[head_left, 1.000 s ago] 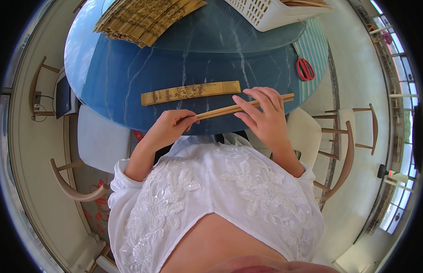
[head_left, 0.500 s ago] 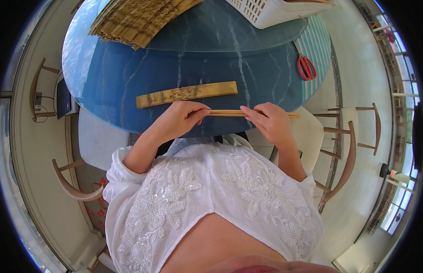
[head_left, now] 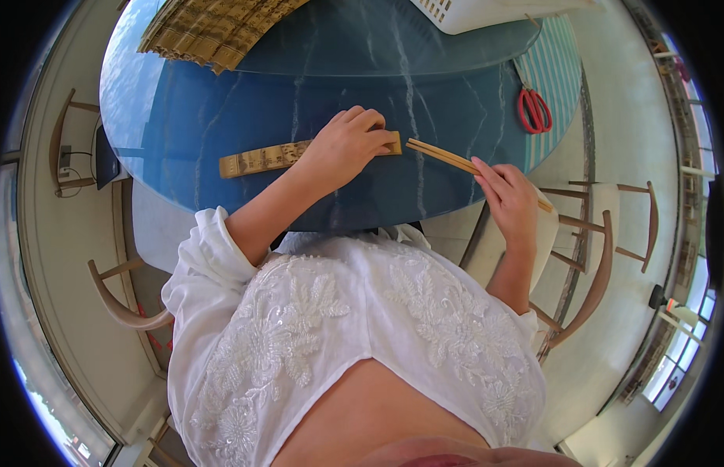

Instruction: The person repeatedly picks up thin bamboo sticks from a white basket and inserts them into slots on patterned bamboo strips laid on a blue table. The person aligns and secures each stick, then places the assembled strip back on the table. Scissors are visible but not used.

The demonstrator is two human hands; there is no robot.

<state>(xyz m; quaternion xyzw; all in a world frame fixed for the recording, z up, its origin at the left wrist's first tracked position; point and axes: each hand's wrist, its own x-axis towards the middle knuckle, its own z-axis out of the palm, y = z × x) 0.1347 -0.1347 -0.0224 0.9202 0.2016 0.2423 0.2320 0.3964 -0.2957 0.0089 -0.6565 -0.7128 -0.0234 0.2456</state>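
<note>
A pair of wooden chopsticks (head_left: pixel 444 155) slants out of my right hand (head_left: pixel 510 204), whose fingers are closed around it. The thin ends point left toward the sleeve, apart from it, and the other ends stick out past the palm. On the blue table lies a long flat brown paper chopstick sleeve (head_left: pixel 261 160) with dark print. My left hand (head_left: pixel 348 146) reaches over its right part, thumb and fingers bent together at that end. The hand hides the sleeve's middle.
A thick stack of similar brown paper sleeves (head_left: pixel 214 31) lies at the far left of the marbled blue table (head_left: pixel 245 101). A white slotted basket (head_left: pixel 486 14) stands at the far right. Red-handled scissors (head_left: pixel 534 110) rest on a striped part. Wooden chairs (head_left: pixel 588 288) stand around.
My left hand has let go of the chopsticks and moved forward onto the sleeve's right end. My right hand has drawn the chopsticks rightward and tilted them.
</note>
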